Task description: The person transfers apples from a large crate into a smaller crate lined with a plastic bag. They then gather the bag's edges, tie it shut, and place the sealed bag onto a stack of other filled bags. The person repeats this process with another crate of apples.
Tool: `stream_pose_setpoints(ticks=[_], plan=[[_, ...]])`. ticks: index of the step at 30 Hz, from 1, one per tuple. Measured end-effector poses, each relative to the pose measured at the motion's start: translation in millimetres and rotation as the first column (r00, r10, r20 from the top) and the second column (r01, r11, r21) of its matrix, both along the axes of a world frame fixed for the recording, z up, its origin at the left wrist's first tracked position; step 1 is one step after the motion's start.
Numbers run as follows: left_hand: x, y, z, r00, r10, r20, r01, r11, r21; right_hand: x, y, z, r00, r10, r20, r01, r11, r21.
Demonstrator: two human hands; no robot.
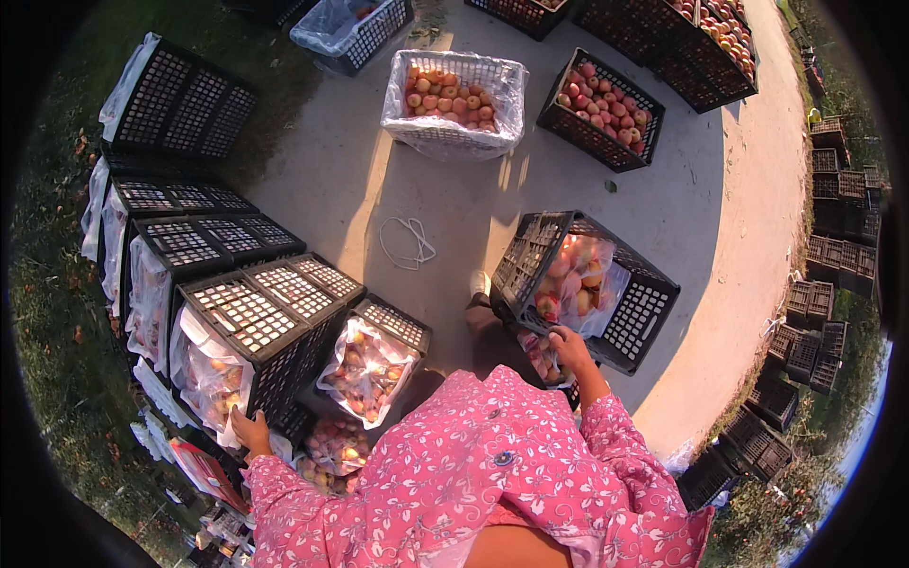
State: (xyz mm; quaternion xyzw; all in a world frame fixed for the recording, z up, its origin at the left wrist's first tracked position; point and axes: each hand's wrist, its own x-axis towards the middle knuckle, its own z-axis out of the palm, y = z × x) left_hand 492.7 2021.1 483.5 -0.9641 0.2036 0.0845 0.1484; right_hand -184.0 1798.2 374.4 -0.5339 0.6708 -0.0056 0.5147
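At lower left, my left hand (pixel 250 432) touches the edge of a plastic-lined black crate (pixel 273 302) of apples. Its fingers meet the clear plastic liner (pixel 213 380); whether they grip it is hard to tell. My right hand (pixel 568 346) grips the near rim of a tilted black plastic crate (pixel 643 319). Inside that crate, apples (pixel 579 280) lie heaped to the left, partly under clear plastic film, with bare lattice wall showing at the right. Close to my body, a smaller-looking lined crate of apples (pixel 368 373) stands between my arms.
Several lined crates (pixel 220 238) form a row along the left. Ahead stand a lined crate of apples (pixel 454 96) and an unlined one (pixel 603 110). A loop of white strap (pixel 408 243) lies on the concrete path (pixel 433 184). Stacked crates (pixel 841 255) line the far right.
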Motion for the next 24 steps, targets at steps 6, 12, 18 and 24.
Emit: stream_pose_setpoints(ticks=[6,12,18,24], plan=[[-50.9,30.3,-22.4,0.942,0.195,-0.274,-0.225,0.971,-0.085,-3.4,-40.9,-50.9,0.995,-0.1,-0.01,0.1,0.993,0.06],[-104.5,-55.2,-50.3,0.391,0.231,-0.891,-0.268,0.955,0.13,38.5,-102.7,-64.3,0.999,-0.017,-0.047,0.012,0.995,-0.103],[-71.6,-219.3,-69.6,0.367,-0.03,-0.93,-0.223,0.968,-0.119,93.6,-187.1,-60.4,0.999,-0.026,-0.036,0.022,0.993,-0.119],[42.9,-352.8,-79.1,0.432,-0.175,-0.885,-0.429,0.823,-0.372,185.9,-265.1,-38.5,0.986,0.13,-0.108,-0.144,0.981,-0.128]])
